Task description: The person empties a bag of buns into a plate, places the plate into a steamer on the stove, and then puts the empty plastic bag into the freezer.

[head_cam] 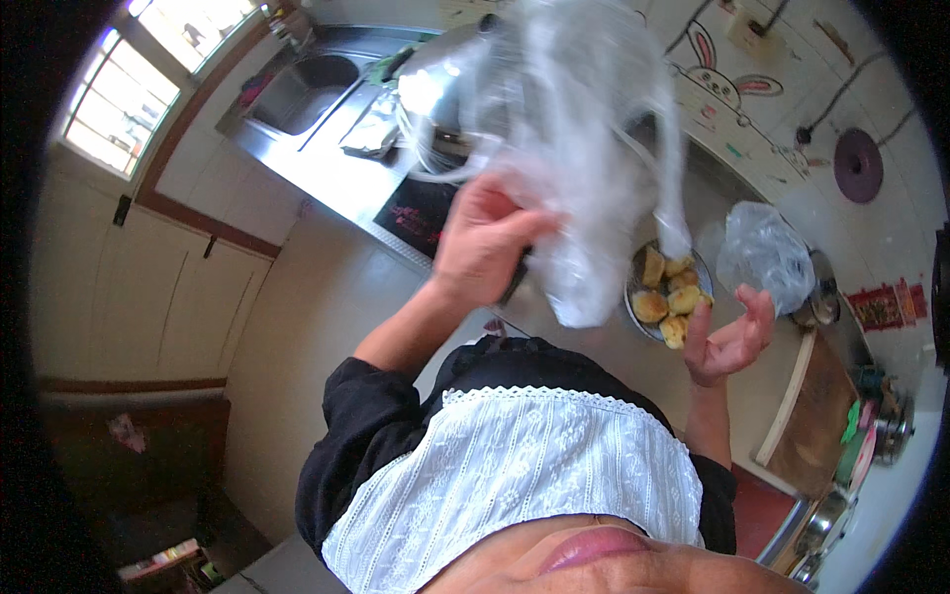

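Observation:
My left hand [482,237] pinches a clear, crumpled plastic bag [586,148] and holds it up over the counter. The bag is blurred, and I cannot tell whether anything is inside. My right hand [731,338] holds nothing, its fingers apart and curled slightly upward. It is at the right edge of a plate [629,301] bearing several browned, yellowish food pieces [650,306]. Beyond my right fingertips lies a second clear plastic bag [768,252], bunched up on the counter.
A shiny steel pot [438,82] stands behind the raised bag, partly hidden by it, near a black cooktop [415,215]. Farther left is a metal sink [300,96]. On the right are a wooden board [813,416] and several pans, one a steel pot [820,523].

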### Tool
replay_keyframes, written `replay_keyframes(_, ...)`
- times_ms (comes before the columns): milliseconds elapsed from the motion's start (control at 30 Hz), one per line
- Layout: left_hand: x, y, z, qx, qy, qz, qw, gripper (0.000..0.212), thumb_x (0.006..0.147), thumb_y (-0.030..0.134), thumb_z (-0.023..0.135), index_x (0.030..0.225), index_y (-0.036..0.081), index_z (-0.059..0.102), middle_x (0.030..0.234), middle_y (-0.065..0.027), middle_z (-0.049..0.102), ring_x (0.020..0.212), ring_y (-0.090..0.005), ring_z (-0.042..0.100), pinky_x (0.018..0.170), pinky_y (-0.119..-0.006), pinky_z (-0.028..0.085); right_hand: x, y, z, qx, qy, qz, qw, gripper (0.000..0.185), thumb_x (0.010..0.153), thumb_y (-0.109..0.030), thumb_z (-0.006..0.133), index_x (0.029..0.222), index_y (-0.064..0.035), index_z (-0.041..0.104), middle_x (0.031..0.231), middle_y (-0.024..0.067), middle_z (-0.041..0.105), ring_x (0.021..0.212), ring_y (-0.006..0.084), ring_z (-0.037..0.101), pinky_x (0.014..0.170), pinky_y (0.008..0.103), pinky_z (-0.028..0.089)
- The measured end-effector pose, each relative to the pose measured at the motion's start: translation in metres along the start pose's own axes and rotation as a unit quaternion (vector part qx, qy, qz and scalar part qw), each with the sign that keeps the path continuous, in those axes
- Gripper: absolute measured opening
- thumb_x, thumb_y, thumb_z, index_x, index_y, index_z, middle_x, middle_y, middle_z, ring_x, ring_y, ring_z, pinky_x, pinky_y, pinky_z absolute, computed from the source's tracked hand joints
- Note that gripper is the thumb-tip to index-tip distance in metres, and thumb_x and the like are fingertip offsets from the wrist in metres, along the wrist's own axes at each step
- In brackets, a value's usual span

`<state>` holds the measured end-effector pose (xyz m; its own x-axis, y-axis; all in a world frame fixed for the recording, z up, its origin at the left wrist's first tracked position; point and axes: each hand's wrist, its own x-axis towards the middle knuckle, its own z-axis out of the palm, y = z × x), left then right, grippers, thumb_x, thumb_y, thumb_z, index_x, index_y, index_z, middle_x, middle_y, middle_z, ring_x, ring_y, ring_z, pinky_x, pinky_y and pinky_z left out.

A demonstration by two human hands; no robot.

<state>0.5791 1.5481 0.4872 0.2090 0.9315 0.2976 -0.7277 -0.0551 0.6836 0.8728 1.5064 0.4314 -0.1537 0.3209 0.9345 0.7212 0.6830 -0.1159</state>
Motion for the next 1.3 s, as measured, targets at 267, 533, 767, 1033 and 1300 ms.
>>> replay_keyframes(267,-0.035,0.131,-0.16,0.256,0.249,0.172,0.918,0.031,0.086,0.005,0.061,0.117,0.002,0.055,0.105,-0.0086,0.063,0.095,-0.0173,0.062,0.083,-0.033,0.051,0.004,-0.001,0.049,0.052,-0.093,0.063,0.992,0.041,0.082,0.003,0.063,0.119,-0.0062,0.05,0.128,0.0154,0.045,0.11,0.0256,0.051,0.088,0.0356,0.047)
replay_keyframes(533,0.004,0.17,-0.393,0.197,0.459,0.099,0.861,0.028,0.08,0.005,0.069,0.106,0.005,0.058,0.096,-0.0041,0.063,0.088,-0.0163,0.06,0.077,-0.031,0.048,0.012,0.013,0.088,-0.028,-0.133,0.145,0.98,0.028,0.084,0.008,0.057,0.111,0.0,0.058,0.134,0.0202,0.043,0.092,0.0207,0.057,0.077,0.0301,0.049)
replay_keyframes(767,0.123,0.138,-0.562,0.137,0.438,0.014,0.889,0.023,0.075,0.005,0.07,0.094,0.011,0.058,0.08,-0.0015,0.059,0.07,-0.0124,0.053,0.062,-0.03,0.042,0.018,0.017,0.092,-0.097,-0.139,0.252,0.953,0.02,0.088,0.003,0.054,0.107,0.0026,0.06,0.136,0.0193,0.044,0.092,0.0202,0.058,0.079,0.0306,0.048)
replay_keyframes(1033,0.261,0.062,-0.565,0.07,0.509,0.057,0.856,0.028,0.073,-0.002,0.066,0.096,0.008,0.056,0.079,-0.0041,0.059,0.065,-0.0164,0.055,0.051,-0.03,0.04,0.023,0.003,0.102,-0.193,-0.164,0.308,0.917,0.024,0.087,0.005,0.053,0.11,0.001,0.06,0.135,0.0136,0.047,0.098,0.0193,0.056,0.076,0.0268,0.046)
replay_keyframes(1300,0.3,-0.002,-0.617,0.069,0.434,-0.076,0.895,0.062,0.089,0.011,0.054,0.142,0.012,0.021,0.128,-0.019,0.047,0.101,-0.0329,0.056,0.083,-0.041,0.052,0.013,0.005,0.091,-0.215,-0.199,0.354,0.888,0.024,0.085,0.003,0.054,0.107,-0.0008,0.063,0.137,0.0151,0.045,0.105,0.021,0.056,0.082,0.029,0.047)
